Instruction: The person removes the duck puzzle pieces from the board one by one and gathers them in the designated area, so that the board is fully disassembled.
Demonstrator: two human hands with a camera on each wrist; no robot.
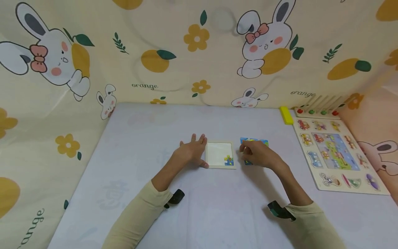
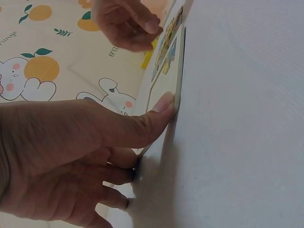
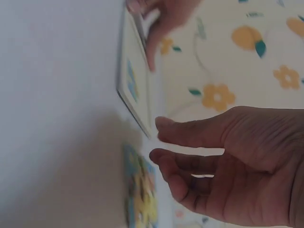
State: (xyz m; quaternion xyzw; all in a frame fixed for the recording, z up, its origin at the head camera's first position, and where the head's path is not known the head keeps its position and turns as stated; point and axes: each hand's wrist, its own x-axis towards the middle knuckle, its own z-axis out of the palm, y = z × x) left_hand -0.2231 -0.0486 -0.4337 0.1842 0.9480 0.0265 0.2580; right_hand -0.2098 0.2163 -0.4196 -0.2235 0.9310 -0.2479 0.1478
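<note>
My left hand (image 1: 191,152) rests at the left side of a shallow wooden puzzle frame (image 1: 217,167), fingers spread along that edge. Its thumb (image 2: 164,104) presses the near-left corner. In the frame's near-right corner lies a small joined patch of jigsaw pieces (image 1: 229,160), yellow and blue. My right hand (image 1: 258,153) hovers over a colourful group of jigsaw pieces (image 1: 264,141) to the right of the frame, partly hiding them. In the right wrist view a gap shows between the thumb and bent index finger of that hand (image 3: 247,166), with nothing visible there.
A wooden picture board (image 1: 334,152) with vehicle and toy shapes lies at the right. Behind it stands a rack with thin rods (image 1: 323,103) and small fruit shapes, beside a yellow block (image 1: 286,115). Patterned cloth (image 1: 174,34) rises along the table's back edge.
</note>
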